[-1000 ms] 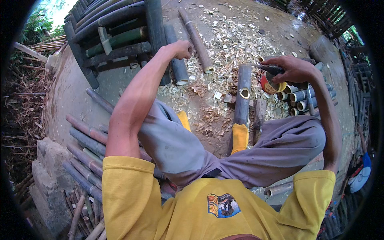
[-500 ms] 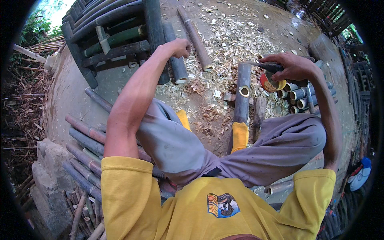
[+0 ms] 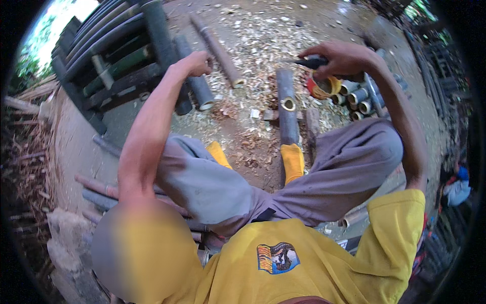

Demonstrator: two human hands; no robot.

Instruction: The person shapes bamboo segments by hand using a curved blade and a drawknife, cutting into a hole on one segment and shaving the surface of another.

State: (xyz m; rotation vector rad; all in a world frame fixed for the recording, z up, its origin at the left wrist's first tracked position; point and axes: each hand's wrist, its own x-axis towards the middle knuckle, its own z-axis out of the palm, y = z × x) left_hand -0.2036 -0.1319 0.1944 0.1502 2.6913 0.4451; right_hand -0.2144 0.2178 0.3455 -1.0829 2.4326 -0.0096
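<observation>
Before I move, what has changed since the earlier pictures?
The view shifted, sliding the scene left. The right hand and its tool moved slightly up the picture relative to the holed bamboo. The left hand stays curled, the tool held, the bamboo in place.

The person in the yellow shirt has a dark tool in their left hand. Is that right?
Not quite. The head view shows the dark tool in the right hand, not the left hand. The shirt is yellow, as you said.
</observation>
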